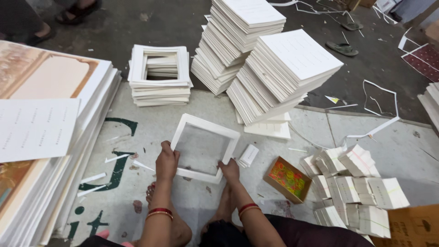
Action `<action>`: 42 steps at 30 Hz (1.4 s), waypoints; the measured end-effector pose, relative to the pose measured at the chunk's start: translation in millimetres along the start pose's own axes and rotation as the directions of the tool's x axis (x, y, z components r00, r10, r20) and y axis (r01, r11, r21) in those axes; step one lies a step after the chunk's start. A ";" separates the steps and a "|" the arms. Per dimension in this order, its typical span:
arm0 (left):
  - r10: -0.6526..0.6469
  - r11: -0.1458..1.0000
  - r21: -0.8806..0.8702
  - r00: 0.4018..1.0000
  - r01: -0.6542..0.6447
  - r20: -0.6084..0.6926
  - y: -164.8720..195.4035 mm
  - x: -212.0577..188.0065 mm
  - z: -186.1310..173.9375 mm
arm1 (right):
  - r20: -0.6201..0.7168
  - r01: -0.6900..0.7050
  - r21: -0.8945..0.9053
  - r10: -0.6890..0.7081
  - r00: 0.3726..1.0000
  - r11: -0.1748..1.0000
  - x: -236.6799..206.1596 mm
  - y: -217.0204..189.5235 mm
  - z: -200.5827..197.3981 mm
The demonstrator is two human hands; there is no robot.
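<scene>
A white square cardboard frame (204, 124) with an open middle lies tilted on the floor sheet in front of me. My left hand (166, 161) grips its left side near the lower corner. My right hand (230, 170) holds its lower right corner. A stack of the same white frames (159, 89) stands beyond it to the left. Two tall leaning stacks of white square boards (286, 73) rise behind the frame. My bare feet show under the frame, between my forearms.
A small open box with a colourful inside (287, 179) lies right of my hands, beside bundles of small white cards (356, 187). A small white packet (248, 155) lies by the frame. Large printed sheets (50, 132) are piled at left. Paper strips and sandals (342, 47) litter the dark floor.
</scene>
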State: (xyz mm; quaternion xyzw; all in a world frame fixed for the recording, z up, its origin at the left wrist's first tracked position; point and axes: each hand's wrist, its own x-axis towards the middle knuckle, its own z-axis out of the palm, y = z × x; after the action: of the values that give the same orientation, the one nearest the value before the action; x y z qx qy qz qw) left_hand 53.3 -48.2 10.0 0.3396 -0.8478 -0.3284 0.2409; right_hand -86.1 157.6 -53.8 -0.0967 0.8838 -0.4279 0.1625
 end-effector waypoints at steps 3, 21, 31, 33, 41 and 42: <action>0.028 0.998 -0.057 0.992 -0.035 -0.123 7.4 17.4 -10.9 | -0.042 0.188 0.350 -0.185 0.982 0.918 7.6 -7.4 11.0; 0.210 0.906 -0.259 0.886 -0.335 -0.414 10.7 331.9 -97.5 | -0.606 0.672 0.207 -0.446 0.659 0.712 212.9 -271.4 64.7; -0.055 0.998 0.011 0.957 0.061 -0.286 -43.7 342.3 -64.6 | -0.159 0.252 -0.243 -0.295 0.942 0.937 299.3 -281.5 123.3; -0.062 0.996 0.051 0.957 0.080 -0.283 -43.8 339.4 -63.0 | -0.137 0.242 -0.244 -0.280 0.950 0.939 299.0 -280.9 120.6; 0.088 0.918 0.394 0.948 0.043 -0.307 -47.6 312.5 -59.1 | 0.027 0.213 -0.314 -0.216 0.976 0.925 266.6 -263.8 65.8; 0.206 0.919 0.389 0.920 -0.065 -0.332 -48.7 301.1 -59.1 | 0.001 0.259 -0.246 -0.267 0.964 0.934 253.7 -251.9 53.1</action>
State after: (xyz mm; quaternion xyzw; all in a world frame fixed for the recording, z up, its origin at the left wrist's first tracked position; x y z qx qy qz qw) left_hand -85.8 -319.4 70.2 0.3734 -0.8562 -0.0758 0.3490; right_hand -294.0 -114.4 61.9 -0.2263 0.9114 -0.3352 0.0764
